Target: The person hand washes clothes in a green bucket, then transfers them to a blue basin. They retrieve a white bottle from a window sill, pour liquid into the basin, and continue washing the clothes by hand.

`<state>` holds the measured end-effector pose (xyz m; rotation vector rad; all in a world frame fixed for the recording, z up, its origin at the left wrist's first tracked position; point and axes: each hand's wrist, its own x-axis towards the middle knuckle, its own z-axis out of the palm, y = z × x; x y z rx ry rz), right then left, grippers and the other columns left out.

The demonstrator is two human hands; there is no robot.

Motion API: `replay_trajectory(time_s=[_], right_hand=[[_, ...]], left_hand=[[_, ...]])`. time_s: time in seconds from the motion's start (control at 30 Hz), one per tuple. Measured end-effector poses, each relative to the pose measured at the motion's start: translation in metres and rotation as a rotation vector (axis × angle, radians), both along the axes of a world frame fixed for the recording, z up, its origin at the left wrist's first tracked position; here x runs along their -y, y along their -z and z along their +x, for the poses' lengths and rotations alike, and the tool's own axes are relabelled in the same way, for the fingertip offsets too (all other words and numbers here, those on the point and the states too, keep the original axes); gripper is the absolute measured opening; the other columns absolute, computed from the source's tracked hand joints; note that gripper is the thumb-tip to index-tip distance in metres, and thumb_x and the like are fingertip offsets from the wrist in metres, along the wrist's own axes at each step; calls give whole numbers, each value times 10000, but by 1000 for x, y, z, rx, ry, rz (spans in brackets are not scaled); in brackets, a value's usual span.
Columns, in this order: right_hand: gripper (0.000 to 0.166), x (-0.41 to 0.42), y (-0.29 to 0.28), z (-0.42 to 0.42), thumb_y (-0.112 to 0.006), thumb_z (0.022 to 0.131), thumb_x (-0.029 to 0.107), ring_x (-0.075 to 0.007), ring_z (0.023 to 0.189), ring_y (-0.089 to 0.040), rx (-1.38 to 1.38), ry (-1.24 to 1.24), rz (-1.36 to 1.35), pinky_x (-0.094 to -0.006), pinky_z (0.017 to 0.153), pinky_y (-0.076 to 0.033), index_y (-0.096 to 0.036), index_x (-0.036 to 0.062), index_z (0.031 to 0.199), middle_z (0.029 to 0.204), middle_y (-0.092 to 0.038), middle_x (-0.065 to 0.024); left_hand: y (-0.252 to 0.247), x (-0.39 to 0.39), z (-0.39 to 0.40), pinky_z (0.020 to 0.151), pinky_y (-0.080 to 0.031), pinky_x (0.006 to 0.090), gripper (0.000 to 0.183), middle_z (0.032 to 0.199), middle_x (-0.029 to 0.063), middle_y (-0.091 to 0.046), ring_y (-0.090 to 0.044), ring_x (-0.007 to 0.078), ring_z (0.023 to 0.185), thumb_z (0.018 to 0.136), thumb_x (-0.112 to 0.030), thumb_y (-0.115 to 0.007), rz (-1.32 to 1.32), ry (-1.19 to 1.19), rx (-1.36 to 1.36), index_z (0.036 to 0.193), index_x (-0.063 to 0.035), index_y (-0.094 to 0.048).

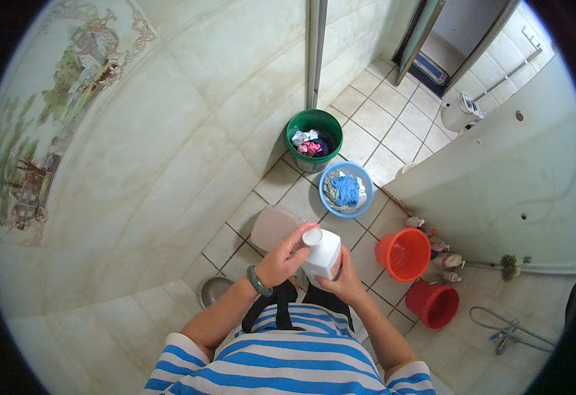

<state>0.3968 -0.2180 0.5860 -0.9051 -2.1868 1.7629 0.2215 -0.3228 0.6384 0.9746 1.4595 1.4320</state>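
A white plastic bottle [326, 256] with a white cap [312, 237] is in front of my body, tilted a little. My right hand [345, 280] grips its lower body, covering part of an orange-toned label. My left hand [284, 256], with a dark bangle at the wrist, is curled around the cap and neck, thumb on the near side. Beyond the bottle, a light-blue basin [323, 203] on the tiled floor holds blue and pale cloths [345, 190]. Behind that stands a green bucket [295, 160] with white, pink and dark cloth inside.
A pale pink stool [274, 228] stands left of my hands, near a metal basin [213, 290]. To the right are an orange-red bucket [389, 254], a red bucket [418, 301] and several pump bottles [448, 260]. A shower hose [495, 318] and glass panel [495, 182] lie farther right.
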Motion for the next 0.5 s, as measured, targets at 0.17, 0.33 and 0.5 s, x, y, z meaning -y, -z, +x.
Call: replay_trajectory(time_s=[0.17,0.33,0.5], right_hand=[[818,-29,14,5,-792,587,233,-312,1069,-516,61,1,148,-387,904,-414,-366,25,1254,1144,-504,-171],[768,-78,19,0,-795,570,195,-344,1009,-531,57,-69,211,-413,855,-431,-403,37,1212,1069,-528,-178],[780,-142,28,0,-796,570,190,-362,994,-529,176,-137,292,-425,839,-433,-400,40,1225,1059,-536,-184]], left_hand=[[7,-34,-7,967,-379,319,495,1170,131,-544,-511,236,1102,801,-144,-640,-13,-107,-273,1249,-19,-471],[23,-85,-15,765,-438,372,388,901,135,-562,-540,294,872,732,-261,-716,-92,-111,-583,979,-14,-547],[47,-144,1,654,-451,420,406,737,154,-569,-555,337,723,705,-346,-723,-385,-276,-583,865,-25,-532]])
